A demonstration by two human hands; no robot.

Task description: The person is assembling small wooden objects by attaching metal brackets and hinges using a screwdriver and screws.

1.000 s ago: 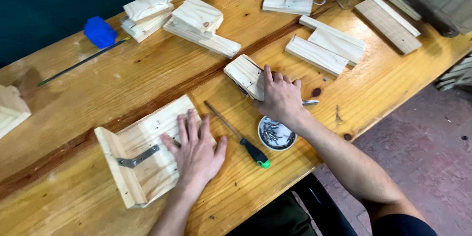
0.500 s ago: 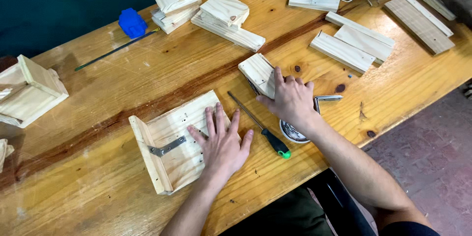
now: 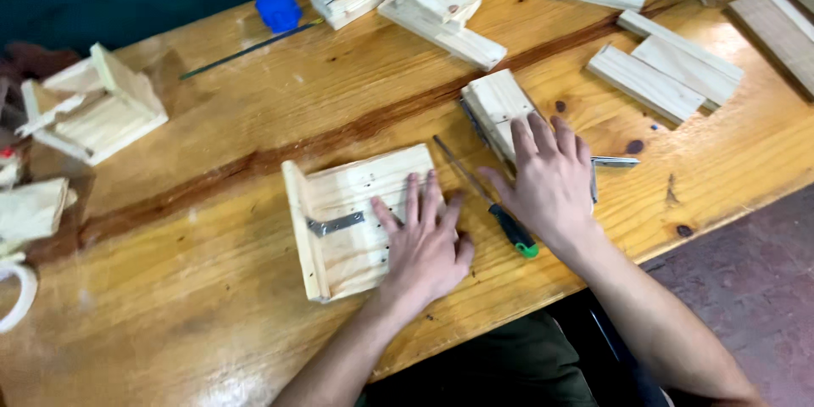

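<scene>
My left hand (image 3: 426, 242) lies flat, fingers spread, on the right part of a pale wooden panel assembly (image 3: 348, 216) with an upright side board and a metal corner bracket (image 3: 336, 224). My right hand (image 3: 549, 180) rests palm down, fingers apart, over the near end of a small stack of wooden boards (image 3: 494, 104) and covers what lies under it. A screwdriver with a black and green handle (image 3: 487, 201) lies on the table between my two hands. A flat metal piece (image 3: 615, 161) pokes out to the right of my right hand.
Several loose wooden slats (image 3: 661, 72) lie at the right, stacked wood blocks (image 3: 424, 0) at the back. A blue object (image 3: 277, 6) and a thin dark rod (image 3: 246, 49) lie behind. A small wooden box frame (image 3: 93, 106) sits at the left. The table edge (image 3: 729, 195) runs close on the right.
The view has shifted, so everything sits further right in frame. My right hand has slid onto the round dish by the screwdriver and now hides it. My left hand stays on the panel.
</scene>
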